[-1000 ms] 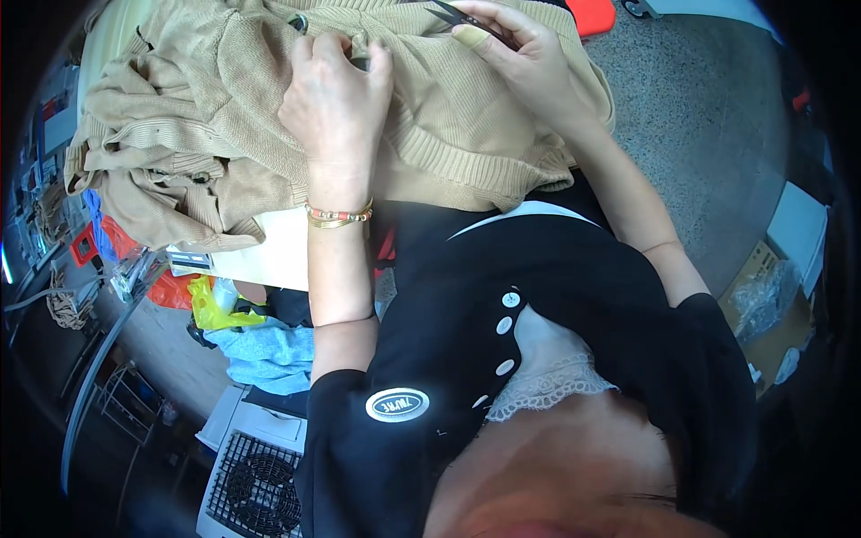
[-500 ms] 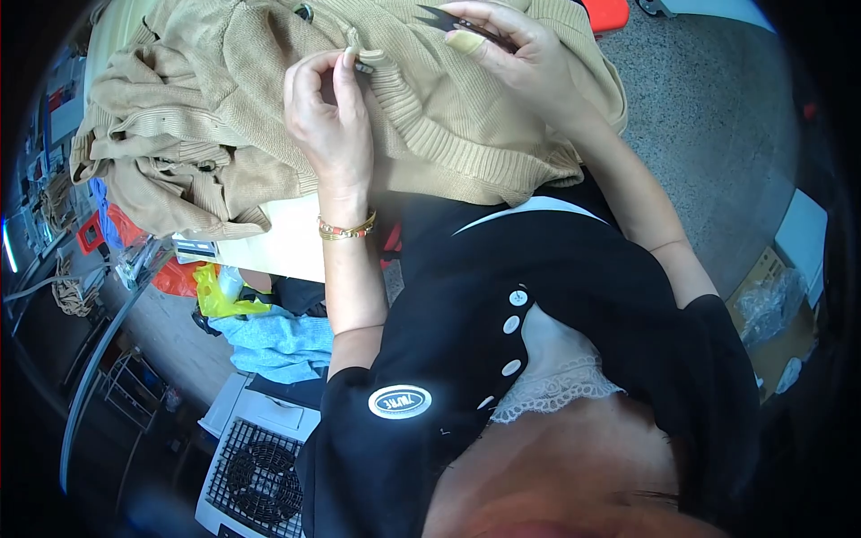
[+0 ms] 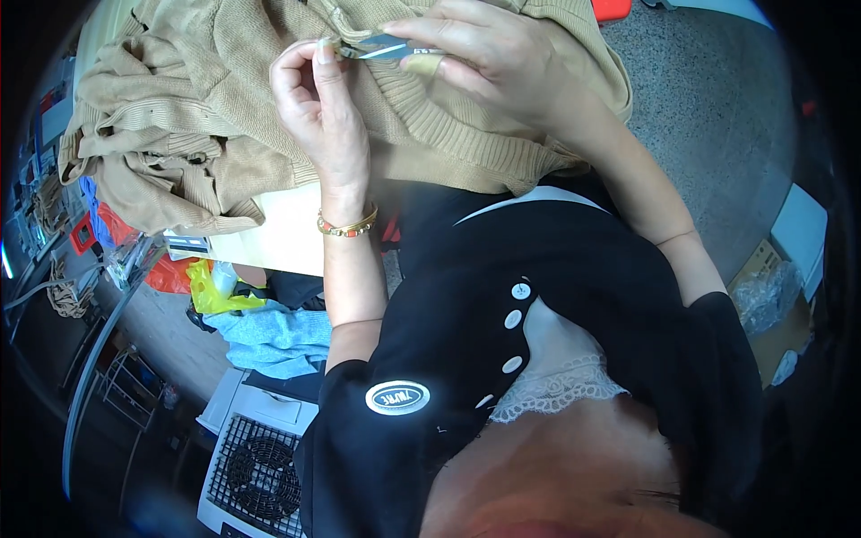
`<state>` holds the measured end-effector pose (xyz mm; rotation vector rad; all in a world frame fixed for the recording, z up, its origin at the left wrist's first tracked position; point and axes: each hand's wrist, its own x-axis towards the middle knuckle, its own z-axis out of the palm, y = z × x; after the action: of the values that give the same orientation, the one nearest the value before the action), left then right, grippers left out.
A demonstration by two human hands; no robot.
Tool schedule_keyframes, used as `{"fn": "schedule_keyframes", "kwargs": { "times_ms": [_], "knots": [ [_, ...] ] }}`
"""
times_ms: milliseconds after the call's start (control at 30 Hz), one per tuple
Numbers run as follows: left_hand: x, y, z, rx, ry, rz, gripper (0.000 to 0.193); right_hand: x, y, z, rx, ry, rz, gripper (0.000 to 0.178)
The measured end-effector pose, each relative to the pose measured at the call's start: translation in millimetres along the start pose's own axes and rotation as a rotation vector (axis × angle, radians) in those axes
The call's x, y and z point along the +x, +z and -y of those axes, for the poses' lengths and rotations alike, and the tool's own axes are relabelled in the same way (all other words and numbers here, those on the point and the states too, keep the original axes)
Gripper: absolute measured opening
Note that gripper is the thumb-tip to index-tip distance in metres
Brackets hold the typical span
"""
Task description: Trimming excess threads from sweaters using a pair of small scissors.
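A yellow plastic bag (image 3: 215, 290) lies against a light-blue cloth (image 3: 273, 336), near a white appliance (image 3: 273, 408) with a black grille (image 3: 260, 475). To the right, past speckled floor (image 3: 700, 134), clear plastic wrapping (image 3: 765, 298) lies on what looks like a cardboard box (image 3: 778, 348).

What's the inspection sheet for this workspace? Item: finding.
Surface: pale table, mostly covered by beige knitwear.
Job's things: knitwear bunched, ribbed bands showing; thread snips.
Clutter: yellow plastic bag, red bag, light-blue garment beside the table.
Grippers: bare hands; left hand pinching at the knitwear, exact catch unclear; right hand gripping the snips, blades toward the left hand.
Cables: nothing certain seen.
Surroundings: speckled grey floor, white appliance with black grille.
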<state>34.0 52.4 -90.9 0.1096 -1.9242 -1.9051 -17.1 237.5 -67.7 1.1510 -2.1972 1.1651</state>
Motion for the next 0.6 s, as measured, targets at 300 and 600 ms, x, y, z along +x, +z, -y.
{"fn": "schedule_keyframes", "kwargs": {
  "times_ms": [300,600],
  "knots": [
    [-2,3,3,0.116,0.069,-0.035,0.01,5,9,11,-0.18,-0.03,-0.002,0.022],
    [-3,5,10,0.191,0.142,-0.065,0.01,10,7,6,-0.407,-0.162,0.001,0.023]
  ]
}}
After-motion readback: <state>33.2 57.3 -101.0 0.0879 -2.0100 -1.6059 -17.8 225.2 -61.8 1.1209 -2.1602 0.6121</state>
